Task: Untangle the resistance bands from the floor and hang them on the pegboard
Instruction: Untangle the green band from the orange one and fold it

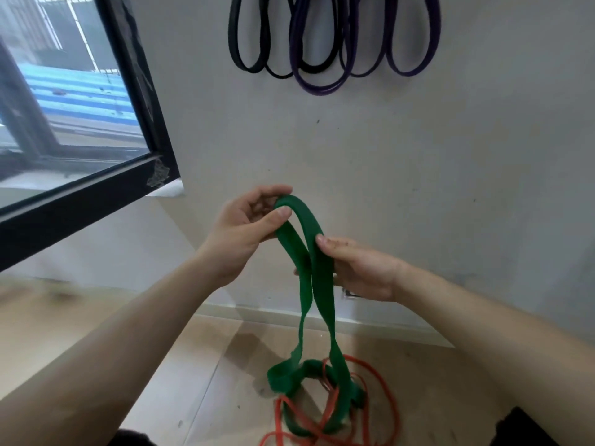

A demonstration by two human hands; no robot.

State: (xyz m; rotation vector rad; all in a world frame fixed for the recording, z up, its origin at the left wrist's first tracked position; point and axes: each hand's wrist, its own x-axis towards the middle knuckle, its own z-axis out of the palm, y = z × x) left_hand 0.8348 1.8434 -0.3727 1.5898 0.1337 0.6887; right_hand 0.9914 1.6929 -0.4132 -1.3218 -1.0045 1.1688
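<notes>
The left hand (pixel 248 230) pinches the crown of a green resistance band (pixel 323 300). Just below, the right hand (pixel 360 268) takes a closed grip on both strands. The band drops straight to the floor, its lower end tangled in an orange band (pixel 370 368), with the hung purple bands (pixel 318 88) directly overhead.

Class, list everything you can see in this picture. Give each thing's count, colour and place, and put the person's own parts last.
green band: one, green, top held up in both hands, lower end on the floor, tangled with the orange
orange band: count unclear, orange, on the floor
black bands: several loops, black, hanging high on the wall
purple bands: several loops, purple, hanging beside the black ones
window: one, black frame, left
wall: one, off-white, ahead
floor: one, light wood, below
left hand: pinches the band's top bend
right hand: grips both strands lower down
</notes>
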